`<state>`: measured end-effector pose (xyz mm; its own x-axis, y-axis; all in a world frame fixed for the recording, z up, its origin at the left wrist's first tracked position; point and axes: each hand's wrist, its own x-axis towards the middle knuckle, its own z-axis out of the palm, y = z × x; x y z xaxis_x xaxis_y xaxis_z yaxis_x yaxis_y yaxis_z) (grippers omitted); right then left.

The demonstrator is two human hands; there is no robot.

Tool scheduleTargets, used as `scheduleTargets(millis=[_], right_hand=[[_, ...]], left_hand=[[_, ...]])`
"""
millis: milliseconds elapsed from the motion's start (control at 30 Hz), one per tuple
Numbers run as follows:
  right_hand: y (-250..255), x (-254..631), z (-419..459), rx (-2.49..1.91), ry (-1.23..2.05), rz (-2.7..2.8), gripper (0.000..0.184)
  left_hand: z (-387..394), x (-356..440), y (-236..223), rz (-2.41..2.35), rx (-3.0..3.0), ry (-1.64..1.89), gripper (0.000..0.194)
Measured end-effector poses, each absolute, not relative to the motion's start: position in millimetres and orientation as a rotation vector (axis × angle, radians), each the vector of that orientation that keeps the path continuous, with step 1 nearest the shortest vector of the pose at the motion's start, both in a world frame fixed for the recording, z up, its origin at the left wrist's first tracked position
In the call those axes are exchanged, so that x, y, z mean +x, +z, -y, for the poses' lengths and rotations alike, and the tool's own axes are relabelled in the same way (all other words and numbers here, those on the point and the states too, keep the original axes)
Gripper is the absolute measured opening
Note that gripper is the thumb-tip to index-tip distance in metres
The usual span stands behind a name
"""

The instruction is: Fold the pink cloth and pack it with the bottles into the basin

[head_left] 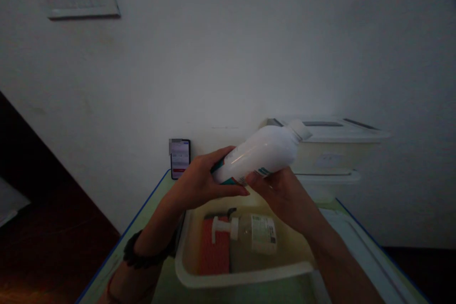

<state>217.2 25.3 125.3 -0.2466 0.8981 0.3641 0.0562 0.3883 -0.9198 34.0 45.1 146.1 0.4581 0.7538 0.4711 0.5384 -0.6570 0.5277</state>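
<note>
A white plastic bottle [261, 149] with a white cap and a teal-marked label is held tilted, its cap pointing up to the right. My left hand [199, 178] is wrapped round its lower end. Beneath its middle, my right hand [281, 194] grips it with the thumb on the label. Under both hands stands an open cream plastic bin [245, 279]. Inside it a clear pump bottle [249, 232] with a white pump head lies on its side, partly over a red flat item [215, 251]. A small dark thing behind them is too dim to name.
A phone [180, 159] leans against the wall at the back left of the green table [142, 216]. A lidded white storage box [331, 152] stands at the back right. A pale flat panel [359, 247] lies on the right side.
</note>
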Motion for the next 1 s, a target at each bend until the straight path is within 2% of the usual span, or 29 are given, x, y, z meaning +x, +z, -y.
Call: scheduleTargets(millis=[167,267,333,400,467,633,833,1000], right_hand=[[124,217,-19,-0.899,0.849,1.467,0.051],[130,226,-14,-0.939,0.752,1.587,0.048],[134,230,-12,-0.991,0.757,1.774,0.050],[134,231,-10,-1.059,0.731,2.006,0.056],[129,227,-9,-1.106,0.663,2.225,0.064],[110,215,-9,-1.199,0.717,2.624,0.069],[108,216,-12,-1.200,0.854,2.628,0.070],[118,239,-19,-1.256,0.804,2.562,0.061]], left_hand=[[-42,18,148,-1.009,2.361,0.691,0.070],[-52,-7,137,-1.199,2.303,0.366,0.062],[-61,-20,129,-1.290,2.237,0.249,0.048],[-68,-25,123,-1.224,2.234,0.229,0.034],[-72,-25,121,-1.143,2.240,0.217,0.030],[-79,-24,118,-1.138,2.178,0.109,0.042],[-81,-24,118,-1.174,2.209,0.096,0.043],[-54,-17,141,-1.319,2.334,0.280,0.042]])
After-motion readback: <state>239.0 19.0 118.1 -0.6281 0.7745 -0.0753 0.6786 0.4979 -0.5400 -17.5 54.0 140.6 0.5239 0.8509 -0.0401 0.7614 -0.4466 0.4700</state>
